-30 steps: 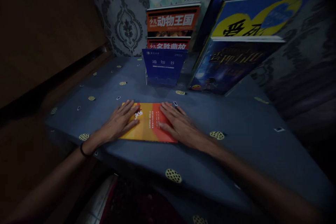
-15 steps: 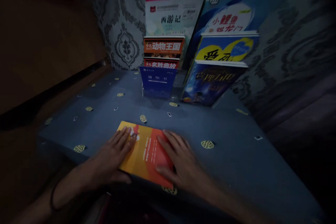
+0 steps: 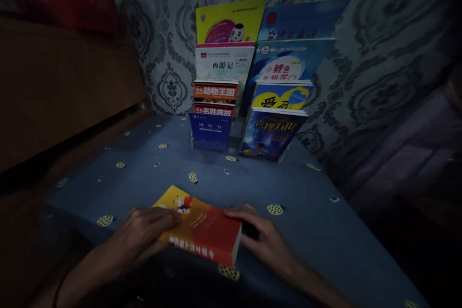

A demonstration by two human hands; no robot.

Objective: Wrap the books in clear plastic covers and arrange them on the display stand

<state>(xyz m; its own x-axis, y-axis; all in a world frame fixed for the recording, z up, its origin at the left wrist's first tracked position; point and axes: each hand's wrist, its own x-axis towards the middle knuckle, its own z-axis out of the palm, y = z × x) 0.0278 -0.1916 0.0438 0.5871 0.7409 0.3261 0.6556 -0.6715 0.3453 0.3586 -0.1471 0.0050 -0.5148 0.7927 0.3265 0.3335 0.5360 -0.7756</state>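
Note:
A thick yellow and red book is at the near edge of the table, its spine with white characters facing me and the page edges showing at its right end. My left hand is closed on its left end, fingers over the cover and thumb low by the spine. At the right end, my right hand grips the far corner, fingertips on the cover and thumb by the page edges. Whether the book's underside touches the table I cannot tell.
Beyond my hands stands a tiered row of books, among them a blue booklet, a dark blue book and a yellow book. A blue patterned cloth covers the table. Brown furniture borders the left, patterned wallpaper the back.
Flat hands on the cover have become grips at both ends of the book. The book has tilted so its spine and page edges show. The view has tipped upward.

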